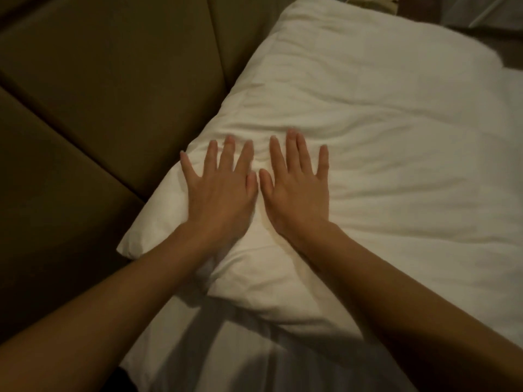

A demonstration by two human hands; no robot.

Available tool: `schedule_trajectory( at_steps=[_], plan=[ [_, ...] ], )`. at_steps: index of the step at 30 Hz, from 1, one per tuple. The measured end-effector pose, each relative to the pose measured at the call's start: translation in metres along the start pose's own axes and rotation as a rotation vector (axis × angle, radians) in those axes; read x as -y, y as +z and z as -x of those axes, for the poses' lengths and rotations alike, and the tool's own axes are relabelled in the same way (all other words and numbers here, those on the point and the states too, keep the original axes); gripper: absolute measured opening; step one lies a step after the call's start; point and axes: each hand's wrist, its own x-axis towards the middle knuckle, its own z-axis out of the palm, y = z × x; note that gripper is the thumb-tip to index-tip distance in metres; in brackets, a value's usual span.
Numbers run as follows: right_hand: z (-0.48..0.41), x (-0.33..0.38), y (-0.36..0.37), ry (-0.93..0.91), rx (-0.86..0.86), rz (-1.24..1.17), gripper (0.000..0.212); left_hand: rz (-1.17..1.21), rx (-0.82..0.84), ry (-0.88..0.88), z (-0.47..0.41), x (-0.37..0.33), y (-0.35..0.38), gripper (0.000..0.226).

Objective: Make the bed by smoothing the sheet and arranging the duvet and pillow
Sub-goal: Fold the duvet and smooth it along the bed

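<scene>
The padded headboard point(99, 108) stands at the left, touching the puffy white bedding point(382, 137), which may be a pillow or a folded duvet; the left hand point(220, 193) lies flat on its creased top, fingers spread and gripping nothing; the right hand point(297, 193) presses just beside it, equally flat and empty; the striped sheet point(226, 357) shows below; uneven sweeping could bunch the creases between the thumbs, or push the near corner off the edge.
</scene>
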Motion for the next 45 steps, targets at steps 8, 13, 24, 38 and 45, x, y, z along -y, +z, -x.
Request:
schedule_trajectory(
  at_steps=[8,13,24,38,45],
  plan=[
    [-0.079,-0.048,-0.02,0.01,-0.085,0.086,0.057,0.22,0.101,-0.103,-0.095,-0.036,-0.022,0.054],
    [-0.093,-0.056,0.002,0.002,-0.055,0.131,0.06,0.132,0.052,-0.109,-0.098,-0.041,0.016,0.058],
    [-0.088,-0.055,0.025,-0.022,-0.035,0.125,0.06,0.064,-0.081,-0.107,-0.091,-0.041,0.046,0.06],
    [-0.082,-0.057,0.027,-0.039,-0.038,0.102,0.06,0.029,-0.096,-0.126,-0.085,-0.045,0.048,0.058],
    [-0.076,-0.059,0.023,-0.051,-0.017,0.112,0.06,-0.011,-0.053,-0.151,-0.071,-0.054,0.037,0.058]
  ],
)
